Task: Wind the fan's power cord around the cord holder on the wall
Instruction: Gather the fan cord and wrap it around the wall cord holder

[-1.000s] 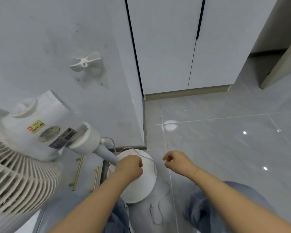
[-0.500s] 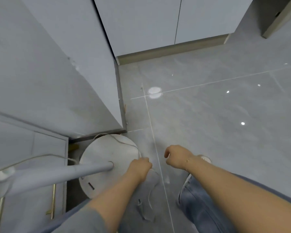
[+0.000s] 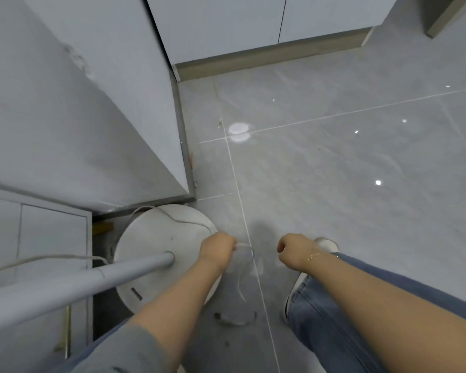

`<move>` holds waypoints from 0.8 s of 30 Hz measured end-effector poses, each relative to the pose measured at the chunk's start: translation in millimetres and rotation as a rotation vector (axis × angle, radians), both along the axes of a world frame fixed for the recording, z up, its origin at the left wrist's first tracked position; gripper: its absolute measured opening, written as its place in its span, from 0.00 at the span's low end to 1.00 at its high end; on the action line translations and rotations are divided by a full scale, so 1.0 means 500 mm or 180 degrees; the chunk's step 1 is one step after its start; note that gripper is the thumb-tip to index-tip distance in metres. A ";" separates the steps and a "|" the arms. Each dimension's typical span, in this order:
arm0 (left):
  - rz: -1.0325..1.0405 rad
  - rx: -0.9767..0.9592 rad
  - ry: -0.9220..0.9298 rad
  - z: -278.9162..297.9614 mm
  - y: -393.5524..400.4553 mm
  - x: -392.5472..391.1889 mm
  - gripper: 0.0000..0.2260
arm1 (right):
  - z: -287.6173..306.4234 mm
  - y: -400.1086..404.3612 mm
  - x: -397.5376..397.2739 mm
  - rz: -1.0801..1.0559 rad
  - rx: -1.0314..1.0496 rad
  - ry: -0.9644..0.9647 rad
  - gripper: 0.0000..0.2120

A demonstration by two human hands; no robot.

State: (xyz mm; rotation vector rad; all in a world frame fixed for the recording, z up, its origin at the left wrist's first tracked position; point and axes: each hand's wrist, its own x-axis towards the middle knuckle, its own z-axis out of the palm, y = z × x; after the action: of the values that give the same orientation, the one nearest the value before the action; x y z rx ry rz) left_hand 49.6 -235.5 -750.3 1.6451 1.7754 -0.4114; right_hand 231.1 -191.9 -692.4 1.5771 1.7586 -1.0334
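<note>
The left hand [image 3: 219, 250] is low over the near edge of the fan's round base, its fingers curled around the thin white power cord [image 3: 172, 218]. It is gripping the cord, probably to gather up slack from the floor before any winding can begin. From that grip one run of cord arcs back across the top of the base towards the wall corner. A looser length drops from the hand and lies in a slack loop on the floor tiles [image 3: 334, 184] between the person's feet. The plug end seems to lie at the bottom of that loop, though it is too blurred to be sure.

The right hand [image 3: 291, 251] hangs just beside the left, a thin bracelet at the wrist. Its fingers are curled in, but whether they pinch a strand of cord cannot be told from this view. It is placed as if ready to take the next length.

The fan base [image 3: 151, 238] stands on the floor tight against the wall corner [image 3: 183, 146], and the grey fan pole [image 3: 92, 278] rises from its middle towards the camera. Another stretch of cord trails off beside the pole to the left.

The cord holder is not in view, since the head is tipped down at the floor. Judging by that, winding has not started and the cord is only being collected.
</note>
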 end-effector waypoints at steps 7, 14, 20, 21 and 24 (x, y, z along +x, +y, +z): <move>0.0748 0.0838 -0.0714 0.220 0.036 -0.018 0.11 | 0.107 -0.020 0.004 -0.1525 -0.0139 0.0648 0.10; 0.0824 0.1663 -0.1119 0.515 -0.046 -0.003 0.12 | 0.298 -0.074 -0.009 -0.4614 -0.1842 0.3088 0.25; 0.1218 0.2042 -0.1643 0.687 -0.181 0.005 0.12 | 0.510 -0.066 -0.001 -0.5277 -0.2017 0.4603 0.23; 0.1251 0.2105 -0.1626 0.710 -0.201 0.008 0.12 | 0.538 -0.061 0.002 -0.5254 -0.1995 0.4662 0.22; 0.1407 0.2160 -0.1831 0.772 -0.254 0.008 0.13 | 0.621 -0.062 0.012 -0.5024 -0.1874 0.4697 0.18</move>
State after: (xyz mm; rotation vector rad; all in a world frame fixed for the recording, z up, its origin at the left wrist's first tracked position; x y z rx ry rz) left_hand 53.8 -362.7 -364.3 1.4870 1.8234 0.8666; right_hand 237.2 -222.9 -382.0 1.5892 -0.0560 -3.5668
